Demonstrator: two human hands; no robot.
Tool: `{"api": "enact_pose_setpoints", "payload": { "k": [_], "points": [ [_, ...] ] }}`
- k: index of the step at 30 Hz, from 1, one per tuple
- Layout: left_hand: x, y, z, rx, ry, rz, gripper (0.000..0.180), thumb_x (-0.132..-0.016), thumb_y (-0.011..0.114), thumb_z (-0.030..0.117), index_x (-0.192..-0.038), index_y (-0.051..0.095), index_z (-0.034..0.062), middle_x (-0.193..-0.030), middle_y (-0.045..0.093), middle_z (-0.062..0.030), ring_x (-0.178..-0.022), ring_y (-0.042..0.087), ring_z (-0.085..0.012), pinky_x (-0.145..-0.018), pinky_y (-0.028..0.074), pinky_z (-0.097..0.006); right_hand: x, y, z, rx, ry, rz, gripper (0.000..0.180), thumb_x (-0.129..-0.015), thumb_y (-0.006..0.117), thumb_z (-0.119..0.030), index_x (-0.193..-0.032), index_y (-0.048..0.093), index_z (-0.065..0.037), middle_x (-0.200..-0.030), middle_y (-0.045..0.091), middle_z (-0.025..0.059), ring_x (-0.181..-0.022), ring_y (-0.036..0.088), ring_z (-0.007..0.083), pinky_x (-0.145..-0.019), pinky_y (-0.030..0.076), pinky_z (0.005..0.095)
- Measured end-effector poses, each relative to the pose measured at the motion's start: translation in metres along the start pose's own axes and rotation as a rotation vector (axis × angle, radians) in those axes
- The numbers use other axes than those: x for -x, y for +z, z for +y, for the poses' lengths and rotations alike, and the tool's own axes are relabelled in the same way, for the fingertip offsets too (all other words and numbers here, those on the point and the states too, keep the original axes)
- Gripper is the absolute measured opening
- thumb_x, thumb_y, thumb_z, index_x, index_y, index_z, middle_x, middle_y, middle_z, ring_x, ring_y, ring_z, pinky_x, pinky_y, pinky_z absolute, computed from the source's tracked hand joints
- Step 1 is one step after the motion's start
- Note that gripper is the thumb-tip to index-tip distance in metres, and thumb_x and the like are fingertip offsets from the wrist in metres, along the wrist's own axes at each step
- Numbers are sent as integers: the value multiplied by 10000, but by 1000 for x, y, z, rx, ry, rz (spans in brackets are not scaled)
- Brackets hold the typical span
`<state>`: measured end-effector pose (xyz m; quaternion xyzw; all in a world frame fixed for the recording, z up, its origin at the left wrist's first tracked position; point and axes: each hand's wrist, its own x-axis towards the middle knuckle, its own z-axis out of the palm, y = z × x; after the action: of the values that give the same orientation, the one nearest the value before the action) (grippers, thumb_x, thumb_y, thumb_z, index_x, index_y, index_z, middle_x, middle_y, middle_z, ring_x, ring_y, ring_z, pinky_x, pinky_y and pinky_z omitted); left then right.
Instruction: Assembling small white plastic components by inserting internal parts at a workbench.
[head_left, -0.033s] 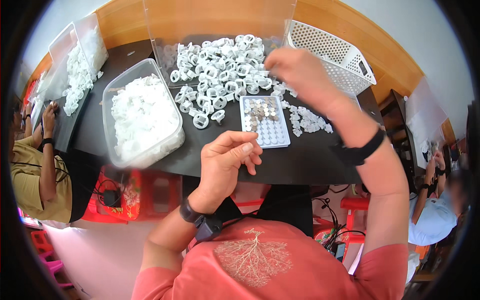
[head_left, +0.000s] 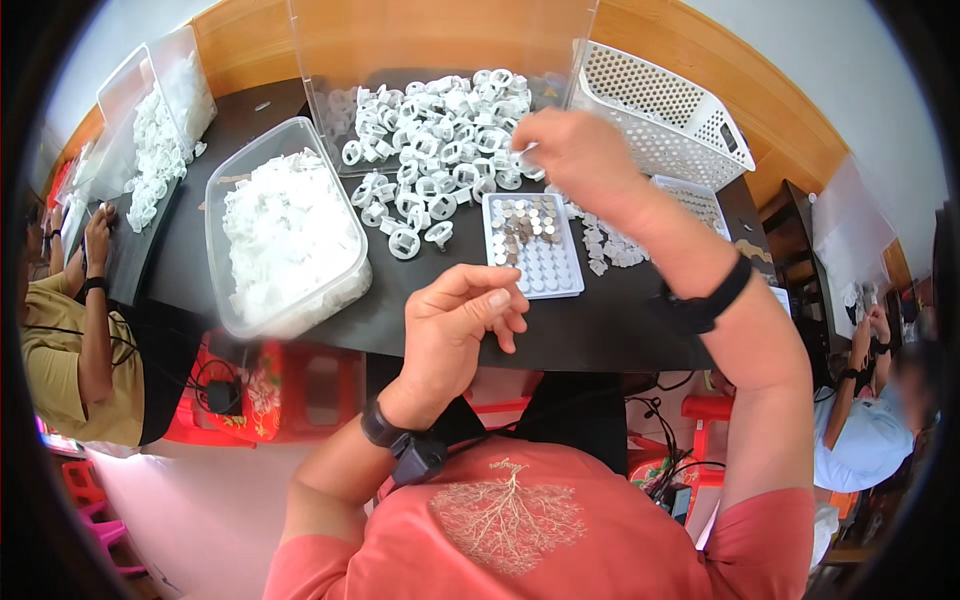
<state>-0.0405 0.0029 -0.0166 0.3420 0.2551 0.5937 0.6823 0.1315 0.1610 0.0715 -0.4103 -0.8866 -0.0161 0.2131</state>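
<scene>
My left hand [head_left: 462, 318] hovers over the table's near edge, thumb and fingers curled together beside the tray's lower left corner. Whatever it may hold is hidden. My right hand [head_left: 585, 165] is over the right end of the heap of white round plastic parts [head_left: 440, 150], its fingers pinched. Something pale shows at those fingertips, too small to name. Between the hands lies a white tray [head_left: 568, 272] with rows of round pockets. Small silvery and brownish discs [head_left: 525, 222] lie in its far part. Small white plastic pieces [head_left: 610, 245] are scattered right of the tray, partly under my right forearm.
A clear tub of white pieces [head_left: 362, 285] stands on the left. Behind the heap is a clear plastic bin [head_left: 440, 40]. A white perforated basket [head_left: 690, 95] and another filled tray [head_left: 695, 205] are at the right. Other people work at both sides, one in a yellow shirt [head_left: 75, 360].
My right hand has shifted a little left and nearer, its fingers more pinched. More of the second tray at the right shows. My left hand has hardly moved.
</scene>
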Motion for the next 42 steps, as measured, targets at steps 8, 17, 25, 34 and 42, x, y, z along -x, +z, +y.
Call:
{"api": "enact_pose_setpoints", "payload": {
  "k": [8, 17, 25, 34, 42],
  "points": [
    [-4, -11, -2, 59, -13, -111, 228, -961, 610, 36, -1171, 642, -46, -990, 687, -178, -808, 686, -231, -600, 563, -319, -21, 60, 5, 97, -81, -194, 103, -812, 640, -131, -890, 706, -117, -913, 699, 111, -849, 698, 330, -704, 531, 468],
    [-3, -6, 0, 124, 18, 0, 314, -988, 577, 71, -1283, 586, -36, -1084, 672, -194, -894, 682, -255, -670, 568, -343, -1, -5, -5, -602, 229, -242, 106, -770, 691, -127, -745, 656, -30, -666, 632, 57, -620, 599, 187, -578, 460, 325],
    [-8, 0, 5, 138, -21, -136, 408, -1025, 557, 161, -1376, 524, -44, -1113, 670, -202, -932, 684, -277, -689, 570, -362, 63, -34, -38, -1171, 429, -533, 57, -760, 683, -69, -759, 690, -12, -659, 636, 32, -553, 558, 98, -517, 406, 247],
    [8, 4, -5, 102, -85, -209, 300, -972, 637, 128, -1213, 615, -51, -1025, 684, -206, -821, 700, -253, -591, 585, -337, 104, -17, -43, -1423, 598, -501, 71, -771, 698, -85, -789, 701, -17, -639, 640, 39, -527, 595, 118, -496, 400, 229],
    [10, -1, 3, 80, -8, -31, 337, -897, 672, 241, -1116, 631, -12, -942, 640, -165, -784, 639, -234, -539, 513, -302, 105, 3, -27, -765, 327, 19, 112, -802, 690, -146, -778, 684, -37, -656, 649, 102, -573, 620, 219, -554, 479, 353]
  ]
}}
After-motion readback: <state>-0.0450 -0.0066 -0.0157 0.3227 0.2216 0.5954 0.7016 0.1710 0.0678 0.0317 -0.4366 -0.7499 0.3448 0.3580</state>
